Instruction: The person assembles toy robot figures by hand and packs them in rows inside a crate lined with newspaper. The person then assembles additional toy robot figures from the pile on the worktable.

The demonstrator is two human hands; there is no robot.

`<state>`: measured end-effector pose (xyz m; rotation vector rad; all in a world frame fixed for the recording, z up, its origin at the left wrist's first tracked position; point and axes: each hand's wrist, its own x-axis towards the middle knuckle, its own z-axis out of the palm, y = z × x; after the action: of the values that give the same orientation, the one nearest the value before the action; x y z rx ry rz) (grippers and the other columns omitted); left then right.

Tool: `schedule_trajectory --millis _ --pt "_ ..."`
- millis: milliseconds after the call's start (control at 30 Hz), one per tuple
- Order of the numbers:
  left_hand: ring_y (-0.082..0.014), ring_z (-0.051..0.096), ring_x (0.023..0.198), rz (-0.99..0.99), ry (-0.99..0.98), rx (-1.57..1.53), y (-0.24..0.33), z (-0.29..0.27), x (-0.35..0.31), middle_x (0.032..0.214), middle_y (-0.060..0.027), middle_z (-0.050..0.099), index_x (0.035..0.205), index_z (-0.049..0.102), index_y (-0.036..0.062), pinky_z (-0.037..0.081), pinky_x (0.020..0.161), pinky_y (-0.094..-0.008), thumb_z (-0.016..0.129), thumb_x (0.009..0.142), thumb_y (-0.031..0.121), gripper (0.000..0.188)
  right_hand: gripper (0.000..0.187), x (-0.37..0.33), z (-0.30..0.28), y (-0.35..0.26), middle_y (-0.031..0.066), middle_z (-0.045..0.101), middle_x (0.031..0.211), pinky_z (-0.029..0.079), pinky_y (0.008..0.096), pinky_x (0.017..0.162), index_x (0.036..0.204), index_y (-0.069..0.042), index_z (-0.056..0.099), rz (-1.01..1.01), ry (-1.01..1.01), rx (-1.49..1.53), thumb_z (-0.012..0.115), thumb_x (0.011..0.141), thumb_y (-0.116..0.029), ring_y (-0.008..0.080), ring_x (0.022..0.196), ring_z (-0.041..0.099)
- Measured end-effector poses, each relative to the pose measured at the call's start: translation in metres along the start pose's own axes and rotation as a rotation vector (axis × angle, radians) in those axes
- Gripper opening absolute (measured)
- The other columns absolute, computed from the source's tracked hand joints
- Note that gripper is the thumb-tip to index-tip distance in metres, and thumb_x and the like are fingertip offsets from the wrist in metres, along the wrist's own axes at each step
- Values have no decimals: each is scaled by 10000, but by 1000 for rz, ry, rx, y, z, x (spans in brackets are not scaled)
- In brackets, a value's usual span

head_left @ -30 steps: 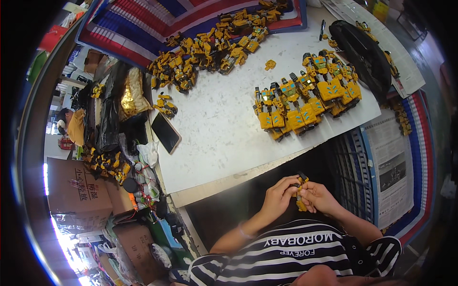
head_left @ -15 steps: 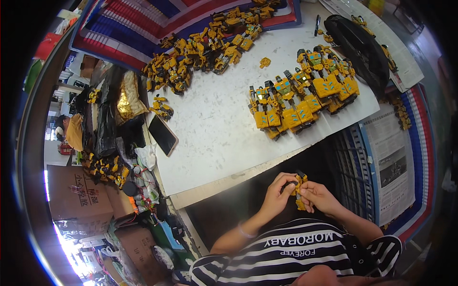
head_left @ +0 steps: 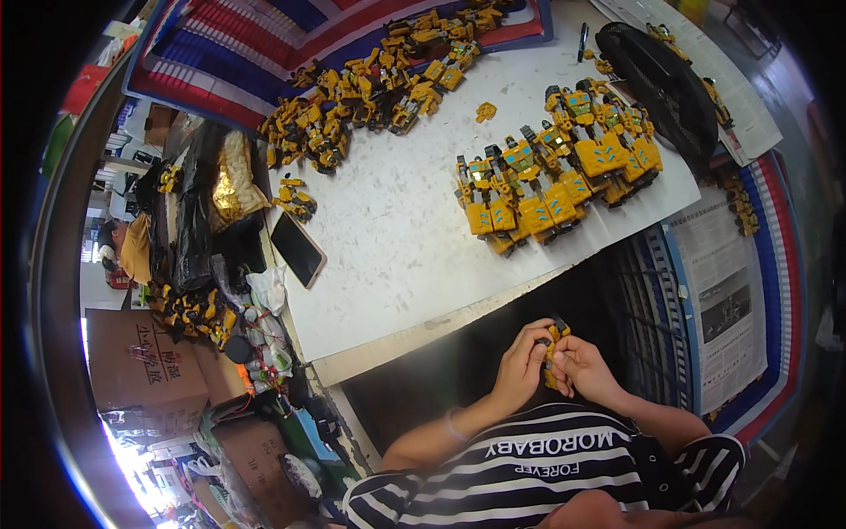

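beside the white table, both hands gripping a toy figure, yellow with black parts, partly hidden

Yellow-and-black toy figure, held, partly hidden

Below the bench, my left grip and right grip sit in a dark gap, the front edge rising between them and the worktop. Straight beyond, ranked yellow toy robots crowd the bench's right half. To their left, a bare lane stretches toward the phone. A yellow heap blocks the far left; one small yellow piece lies between heap and ranks. A black bundle bars the far right, and a striped bin hems in my right side.
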<state>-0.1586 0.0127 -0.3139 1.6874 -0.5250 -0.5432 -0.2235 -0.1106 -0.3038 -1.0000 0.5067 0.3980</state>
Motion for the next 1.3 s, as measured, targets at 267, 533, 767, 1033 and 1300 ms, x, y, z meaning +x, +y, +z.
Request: schedule_trajectory --millis 267,533,767,1033,1300 --pt "-298 547 838 82 28 114 1 -2 2 999 -164 516 919 484 5 438 690 -279 436 825 63 121 81 2 3 -9 20 420 555 275 192 345 805 -31 423 123 43 96 390 850 -90 91 400 396" --pt "-309 554 820 130 30 190 0 -4 4 1000 -167 519 911 498 6 454 671 -296 449 814 55 119 84 6 3 -15 7 415 551 275 181 348 814 -49 426 158 57 -40 391 861 -110 69 398 367" --pt "-294 553 821 75 41 121 -2 -5 5 985 -165 526 908 496 1 442 687 -282 445 812 45 117 85 9 3 -13 10 421 569 248 175 352 824 -60 427 191 29 100 374 868 -110 68 401 358" --pt "-239 547 828 12 73 36 -5 -3 2 1003 -149 530 927 493 -4 427 705 -263 428 823 50 134 82 8 8 -12 11 418 570 244 178 352 820 -68 416 143 49 106 380 869 -122 69 403 360" --pt "-229 531 918 9 102 3 -8 -2 -6 1053 -144 519 974 490 0 409 776 -267 398 853 77 171 80 6 4 -14 13 416 572 260 177 352 822 -60 406 97 -14 -99 386 870 -121 65 403 352"
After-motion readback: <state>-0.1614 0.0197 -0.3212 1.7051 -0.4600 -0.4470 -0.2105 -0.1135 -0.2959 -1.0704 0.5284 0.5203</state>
